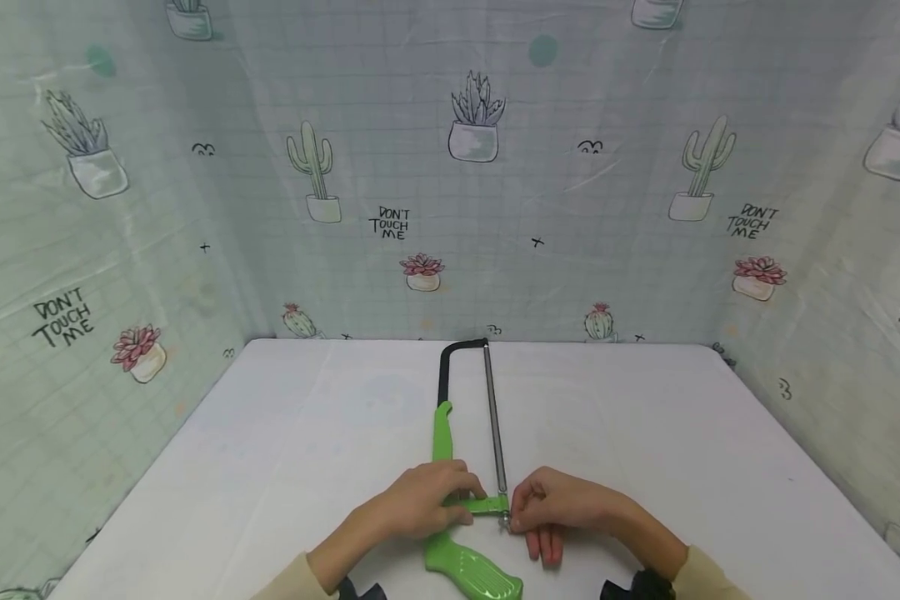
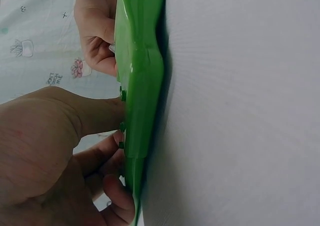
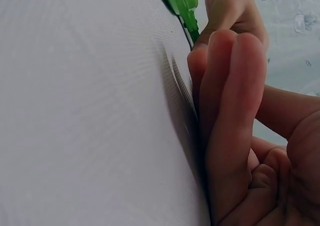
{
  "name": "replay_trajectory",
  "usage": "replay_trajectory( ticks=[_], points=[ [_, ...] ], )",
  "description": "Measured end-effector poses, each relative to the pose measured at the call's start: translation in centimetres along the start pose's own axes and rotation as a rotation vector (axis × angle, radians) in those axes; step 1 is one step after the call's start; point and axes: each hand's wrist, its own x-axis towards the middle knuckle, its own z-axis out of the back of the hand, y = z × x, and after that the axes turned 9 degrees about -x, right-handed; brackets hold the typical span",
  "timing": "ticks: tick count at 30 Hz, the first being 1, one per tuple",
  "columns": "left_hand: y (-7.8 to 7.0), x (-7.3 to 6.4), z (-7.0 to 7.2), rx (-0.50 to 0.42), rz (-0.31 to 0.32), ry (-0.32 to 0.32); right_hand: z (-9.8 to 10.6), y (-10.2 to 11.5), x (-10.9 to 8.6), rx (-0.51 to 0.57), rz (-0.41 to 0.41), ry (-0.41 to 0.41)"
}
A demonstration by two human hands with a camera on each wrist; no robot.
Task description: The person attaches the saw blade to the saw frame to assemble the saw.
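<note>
A hacksaw (image 1: 441, 433) with a green handle and black front frame lies flat on the white table, its blade (image 1: 493, 417) running along the right side. My left hand (image 1: 427, 500) grips the green frame near the short cross arm, thumb on one side and fingers over the other. In the left wrist view the thumb presses against the green body (image 2: 142, 85). My right hand (image 1: 562, 504) pinches the small metal wing nut (image 1: 504, 522) at the blade's near end, thumb against index finger. Its other fingers (image 3: 235, 85) extend low over the table; in the right wrist view they hide the nut.
The white table (image 1: 330, 417) reaches back to a curtain (image 1: 510, 208) printed with cacti and potted plants, which also hangs at both sides. Black wrist straps (image 1: 637, 586) show at the bottom edge. The saw's green grip (image 1: 474, 571) points toward me.
</note>
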Motion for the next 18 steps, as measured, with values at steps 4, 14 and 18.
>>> replay_trajectory(
  ticks=[4, 14, 18],
  points=[
    [0.1, 0.2, -0.3, -0.016, -0.015, 0.002, 0.1, -0.1, -0.4, 0.0, -0.018, -0.005],
    [0.4, 0.2, -0.2, -0.042, 0.0, 0.013, -0.6, 0.2, 0.0, -0.015, -0.07, -0.09],
    [0.6, 0.0, -0.2, -0.067, 0.004, 0.008, -1.2, 0.6, 0.3, -0.016, -0.091, -0.139]
  ],
)
